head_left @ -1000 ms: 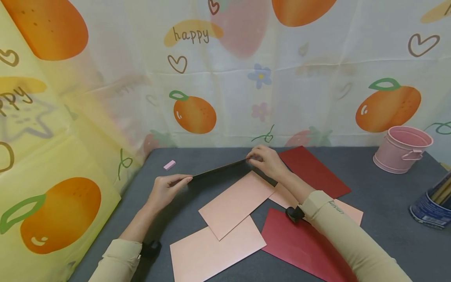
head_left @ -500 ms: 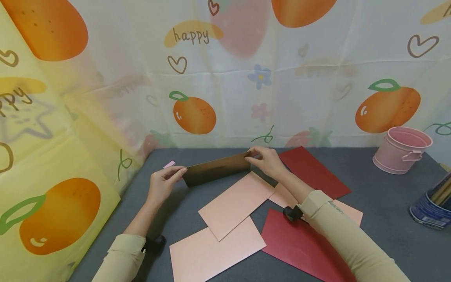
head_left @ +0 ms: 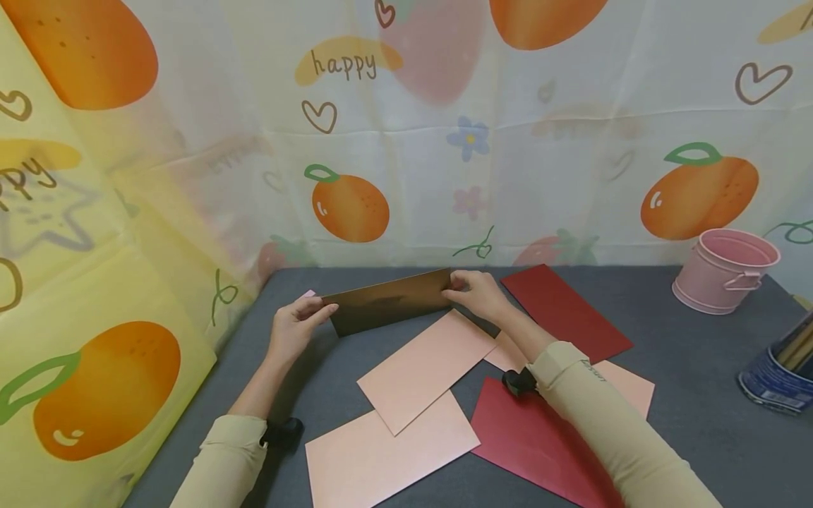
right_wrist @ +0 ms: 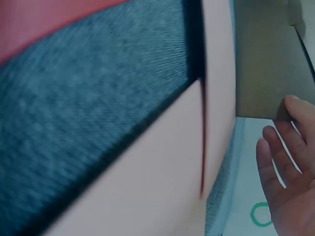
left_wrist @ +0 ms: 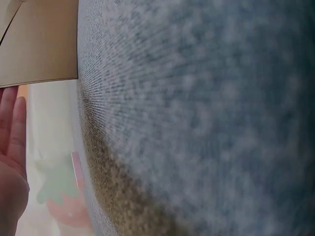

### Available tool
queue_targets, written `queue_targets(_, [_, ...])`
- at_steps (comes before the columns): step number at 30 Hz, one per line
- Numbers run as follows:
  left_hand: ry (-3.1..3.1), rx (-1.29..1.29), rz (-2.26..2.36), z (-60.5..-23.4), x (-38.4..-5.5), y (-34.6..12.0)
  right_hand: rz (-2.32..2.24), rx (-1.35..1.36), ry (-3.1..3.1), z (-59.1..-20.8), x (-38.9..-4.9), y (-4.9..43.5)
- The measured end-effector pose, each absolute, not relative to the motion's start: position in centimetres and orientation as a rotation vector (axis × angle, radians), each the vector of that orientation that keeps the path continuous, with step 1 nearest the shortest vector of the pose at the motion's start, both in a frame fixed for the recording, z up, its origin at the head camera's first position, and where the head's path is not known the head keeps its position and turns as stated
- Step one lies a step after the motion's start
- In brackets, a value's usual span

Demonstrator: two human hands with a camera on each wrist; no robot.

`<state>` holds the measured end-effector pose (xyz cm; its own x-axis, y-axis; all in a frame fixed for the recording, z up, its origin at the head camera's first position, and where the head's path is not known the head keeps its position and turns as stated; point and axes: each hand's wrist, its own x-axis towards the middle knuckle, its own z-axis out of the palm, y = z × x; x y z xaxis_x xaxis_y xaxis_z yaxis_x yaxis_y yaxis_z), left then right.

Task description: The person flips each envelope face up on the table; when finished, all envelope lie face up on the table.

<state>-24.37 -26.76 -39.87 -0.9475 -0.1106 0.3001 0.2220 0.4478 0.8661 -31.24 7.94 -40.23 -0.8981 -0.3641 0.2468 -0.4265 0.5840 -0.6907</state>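
A gold-brown envelope (head_left: 387, 305) stands on its long edge, broad side towards me, at the back of the dark table. My left hand (head_left: 293, 330) pinches its left end between thumb and fingers. At the other end my right hand (head_left: 480, 294) pinches the upper corner. Part of the same envelope (left_wrist: 44, 44) shows in the left wrist view, with a dark slanting line across it, above the fingers of my left hand (left_wrist: 12, 147). In the right wrist view, the thumb and forefinger of my right hand (right_wrist: 298, 169) hold the envelope (right_wrist: 263, 64), and the other fingers are spread.
Two overlapping pink envelopes (head_left: 394, 451) lie in front. A red envelope (head_left: 527, 437) and another pink one (head_left: 629, 381) lie under my right arm, a dark red one (head_left: 565, 310) behind. A pink bucket (head_left: 724, 275) and blue tin (head_left: 778, 377) stand right. A small pink block (head_left: 308, 294) is partly hidden.
The gold-brown envelope has turned from edge-on to showing its broad side and now stands on the table. My left hand has shifted slightly left; both hands keep their hold.
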Motion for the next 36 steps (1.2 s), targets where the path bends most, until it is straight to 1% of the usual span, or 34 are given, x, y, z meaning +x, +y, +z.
queue_targets(3, [-2.504, -0.066, -1.400, -40.2, -24.6, -27.1, 1.192, 0.703, -2.751, -40.5, -31.3, 8.0])
queue_targets(7, [-2.622, -0.108, -1.320, -40.3, -24.5, -27.2, 1.156, 0.706, -2.789, -40.8, -31.4, 8.0])
queue_targets(12, [-2.692, -0.169, -1.305, -40.5, -24.5, -27.2, 1.135, 0.709, -2.820, -40.9, -31.4, 8.0])
queue_targets(23, [-2.744, -0.151, -1.326, -40.8, -24.7, -27.4, 1.134, 0.713, -2.837, -41.0, -31.5, 7.7])
queue_targets(27, [-2.689, -0.054, -1.482, -40.8, -25.0, -27.3, 1.170, 0.672, -2.815, -40.9, -31.4, 7.6])
queue_targets(36, [-2.316, 0.295, -2.054, -40.6, -25.6, -26.2, 1.434, 0.469, -2.801, -41.1, -31.2, 7.3])
